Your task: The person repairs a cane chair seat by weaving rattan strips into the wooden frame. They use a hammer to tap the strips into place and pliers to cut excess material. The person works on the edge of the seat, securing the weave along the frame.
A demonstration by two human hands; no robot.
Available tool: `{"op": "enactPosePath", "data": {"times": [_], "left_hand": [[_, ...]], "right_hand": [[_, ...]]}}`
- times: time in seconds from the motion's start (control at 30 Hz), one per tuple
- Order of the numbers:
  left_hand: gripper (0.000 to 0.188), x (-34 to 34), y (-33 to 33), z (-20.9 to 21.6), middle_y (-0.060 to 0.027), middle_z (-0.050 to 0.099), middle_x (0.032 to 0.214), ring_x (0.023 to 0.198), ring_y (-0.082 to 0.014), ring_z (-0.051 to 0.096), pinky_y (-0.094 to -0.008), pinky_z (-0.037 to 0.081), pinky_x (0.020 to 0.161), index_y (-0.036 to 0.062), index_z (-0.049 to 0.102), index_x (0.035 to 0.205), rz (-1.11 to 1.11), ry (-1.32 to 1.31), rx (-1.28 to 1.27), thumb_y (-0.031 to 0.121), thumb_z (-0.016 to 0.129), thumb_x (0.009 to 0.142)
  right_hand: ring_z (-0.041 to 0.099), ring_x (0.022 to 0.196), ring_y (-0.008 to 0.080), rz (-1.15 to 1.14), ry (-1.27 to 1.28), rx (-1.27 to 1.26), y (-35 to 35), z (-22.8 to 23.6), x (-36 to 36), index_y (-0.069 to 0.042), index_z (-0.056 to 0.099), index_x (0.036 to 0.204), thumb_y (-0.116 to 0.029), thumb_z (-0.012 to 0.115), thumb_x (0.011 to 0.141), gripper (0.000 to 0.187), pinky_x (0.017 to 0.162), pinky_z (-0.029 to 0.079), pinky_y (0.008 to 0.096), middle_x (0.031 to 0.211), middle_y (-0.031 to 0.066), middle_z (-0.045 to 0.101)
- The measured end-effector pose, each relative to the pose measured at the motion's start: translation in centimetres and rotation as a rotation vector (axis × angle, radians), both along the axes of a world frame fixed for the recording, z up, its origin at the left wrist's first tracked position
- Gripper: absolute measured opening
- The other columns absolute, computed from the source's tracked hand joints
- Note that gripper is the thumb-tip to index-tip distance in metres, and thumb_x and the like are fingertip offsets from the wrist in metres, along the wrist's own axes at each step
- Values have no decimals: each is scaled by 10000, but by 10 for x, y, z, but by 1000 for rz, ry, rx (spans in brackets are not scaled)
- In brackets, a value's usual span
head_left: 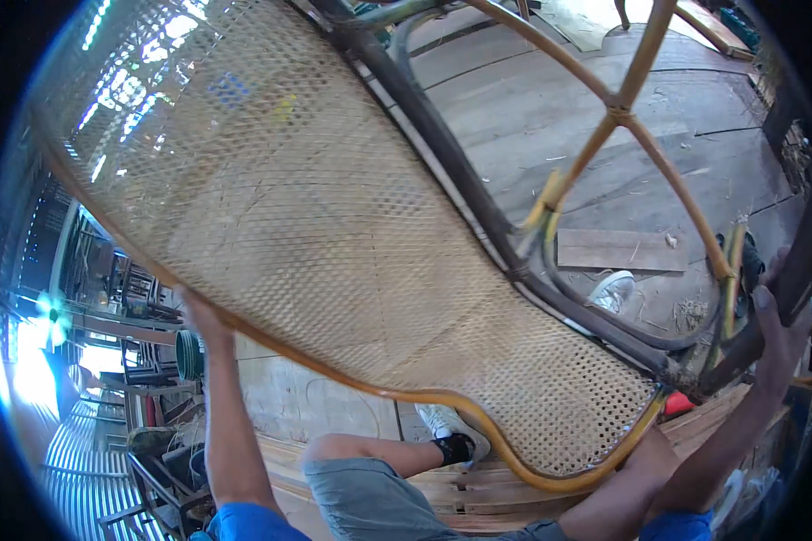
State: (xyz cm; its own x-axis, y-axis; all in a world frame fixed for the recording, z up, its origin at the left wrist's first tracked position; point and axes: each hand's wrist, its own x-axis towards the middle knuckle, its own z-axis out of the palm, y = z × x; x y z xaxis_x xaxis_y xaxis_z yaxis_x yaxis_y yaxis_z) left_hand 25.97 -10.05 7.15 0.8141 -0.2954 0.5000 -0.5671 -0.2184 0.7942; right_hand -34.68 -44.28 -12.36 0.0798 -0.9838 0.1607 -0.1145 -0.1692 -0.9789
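Observation:
A large rattan chair [361, 392] stretches across the view, tilted in front of me. Its woven cane panel [334, 216] has a curved yellow-brown rim, with a dark pole [460, 180] along the opposite edge. Thin canes forming an X-shaped brace [619, 113] join the dark frame on the right. At the left, my left hand [200, 314] grips the rim; its fingers are partly hidden behind the panel. My right hand [776, 329] is closed round a dark curved pole of the same chair at the far right. The panel's rounded end lies over my lap.
A short wooden board [621, 250] lies on the grey floor [514, 117] among scraps, near my shoe [613, 290]. Light wooden slats [442, 496] are beneath my legs. Stacked dark chair frames [158, 487] and a green container [189, 354] stand to the left.

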Motion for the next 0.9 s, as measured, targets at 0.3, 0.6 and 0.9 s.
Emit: {"op": "enactPosePath", "data": {"times": [0.3, 0.6, 0.9], "left_hand": [[765, 66, -9, -105, -77, 273, 1470, 1321, -247, 295, -360, 227, 1088, 41, 252, 1415, -30, 496, -37, 619, 286, 914], [828, 74, 11, -142, -122, 161, 1495, 1372, -307, 145, -467, 187, 1086, 130, 142, 1459, 276, 819, 23, 649, 390, 863], [370, -108, 41, -211, -138, 539, 1144, 1030, -249, 520, -393, 398, 932, 33, 489, 1201, -437, 195, 716, 202, 479, 872]], "right_hand": [[477, 1064, 172, 67, 268, -200, 45, 39, 6, 29, 418, 1280, -268, 723, 770, 664, 948, 372, 330, 1172, 79, 489], [491, 903, 122, 20, 301, -209, 99, 97, 91, 27, 476, 1191, -135, 719, 754, 525, 830, 397, 266, 1014, 37, 513], [625, 812, 196, -33, 583, -355, 111, 157, 162, -6, 561, 1076, -357, 771, 692, 561, 736, 492, 337, 875, 104, 631]]}}
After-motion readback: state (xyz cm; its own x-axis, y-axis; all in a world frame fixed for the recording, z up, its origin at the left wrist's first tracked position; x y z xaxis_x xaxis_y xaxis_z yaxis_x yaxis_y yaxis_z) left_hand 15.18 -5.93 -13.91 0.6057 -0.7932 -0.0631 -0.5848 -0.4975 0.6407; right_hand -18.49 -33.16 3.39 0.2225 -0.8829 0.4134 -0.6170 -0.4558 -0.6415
